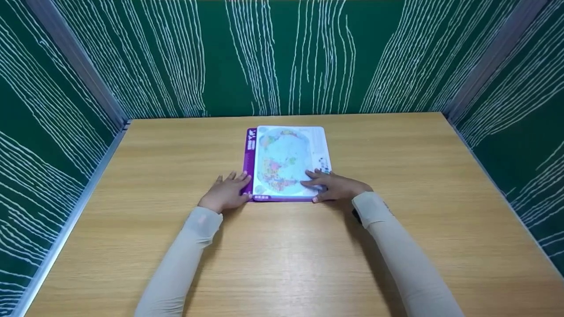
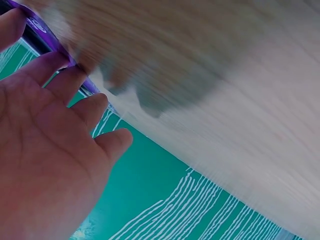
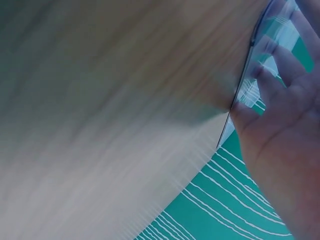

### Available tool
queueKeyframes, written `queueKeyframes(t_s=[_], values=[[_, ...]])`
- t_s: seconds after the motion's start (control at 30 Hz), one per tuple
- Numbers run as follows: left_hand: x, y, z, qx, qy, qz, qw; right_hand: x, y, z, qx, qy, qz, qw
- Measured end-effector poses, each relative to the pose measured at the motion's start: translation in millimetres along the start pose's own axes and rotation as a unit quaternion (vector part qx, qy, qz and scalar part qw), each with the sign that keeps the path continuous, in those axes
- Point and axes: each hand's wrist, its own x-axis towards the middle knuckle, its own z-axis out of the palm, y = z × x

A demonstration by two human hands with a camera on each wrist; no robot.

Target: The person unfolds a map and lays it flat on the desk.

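A flat white board printed with a colourful world map (image 1: pixel 288 160) lies on the table, turned sideways to me. From under its left side shows a purple board (image 1: pixel 249 154) with white lettering. My left hand (image 1: pixel 227 191) touches the purple left edge near the lower corner, fingers spread. At the lower right corner my right hand (image 1: pixel 337 185) rests with fingers spread on the map board's surface. In the left wrist view the fingertips of the left hand (image 2: pixel 50 140) meet the purple edge. The right wrist view has the right hand (image 3: pixel 282 115) against the board's thin edge.
The wooden table (image 1: pixel 282 264) runs up to a green back wall (image 1: pixel 379 53) with wavy white lines. Similar green panels stand at left and right, with grey metal posts (image 1: pixel 83 66) at the corners. A dark band (image 1: pixel 357 215) shows at the right sleeve's cuff.
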Motion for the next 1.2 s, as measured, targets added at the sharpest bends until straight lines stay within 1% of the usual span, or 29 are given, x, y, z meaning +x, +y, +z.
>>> queueKeyframes(t_s=[0.17, 0.23, 0.37, 0.47, 0.6, 0.77, 0.9, 1.0, 1.2], values=[[1.2, -1.7, -1.2, -0.011, 0.001, -0.003, 0.9999, -1, -5, 0.9, 0.012, 0.001, 0.012, 1.0], [1.8, -2.8, -1.7, -0.017, -0.002, -0.001, 0.9998, 0, -7, 1.6, 0.009, 0.001, 0.018, 1.0], [3.7, -5.2, -2.7, -0.028, -0.004, 0.01, 0.9995, -1, -10, 3.2, -0.013, -0.001, 0.016, 1.0], [5.5, -7.0, -3.4, -0.04, 0.002, 0.023, 0.9989, -2, -13, 3.7, -0.029, -0.001, 0.01, 1.0], [9.2, -10.5, -4.0, -0.059, 0.004, 0.027, 0.9979, -2, -14, 3.9, -0.04, -0.001, 0.007, 0.999], [12.8, -16.5, -4.8, -0.092, -0.021, 0.022, 0.9953, -2, -13, 4.7, -0.036, 0.002, 0.015, 0.999], [14.7, -18.0, -6.5, -0.112, -0.041, 0.007, 0.9928, -1, -13, 5.4, -0.036, 0.005, 0.02, 0.999], [15.6, -17.3, -8.6, -0.121, -0.049, 0.001, 0.9914, 0, -14, 6.2, -0.041, 0.006, 0.026, 0.999], [16.7, -16.2, -10.9, -0.132, -0.058, 0.005, 0.9895, 1, -17, 6.8, -0.056, 0.006, 0.029, 0.998]])
